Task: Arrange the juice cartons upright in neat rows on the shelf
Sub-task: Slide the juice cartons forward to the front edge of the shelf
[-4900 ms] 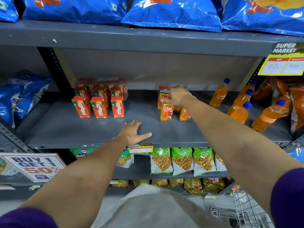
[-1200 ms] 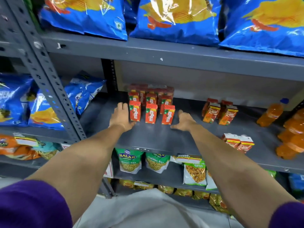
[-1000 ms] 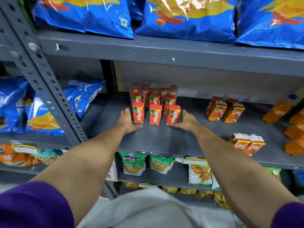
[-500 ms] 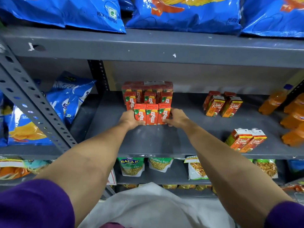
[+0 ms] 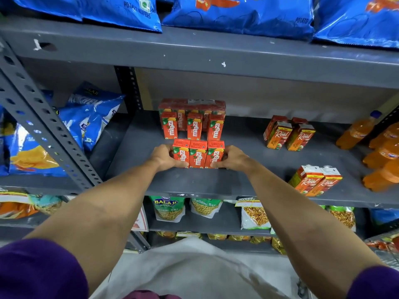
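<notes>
Squaring step: left hand (image 5: 164,156) and right hand (image 5: 231,157) clamp the front Maaza row (image 5: 198,156), fingers curled against its ends. Next: release, tidy the Real cartons (image 5: 315,182).

Bare shelf (image 5: 248,160) between Maaza cartons (image 5: 198,156) and Real cartons (image 5: 289,134) — open passage; bottles (image 5: 382,156) crowd far right

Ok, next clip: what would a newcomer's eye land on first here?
Probably the left hand and right hand pressing a row of three Maaza cartons together at mid-shelf, with more Maaza cartons standing behind. Next, the blue potato wafer bags on the shelf above, and the orange drink bottles at far right.
</notes>
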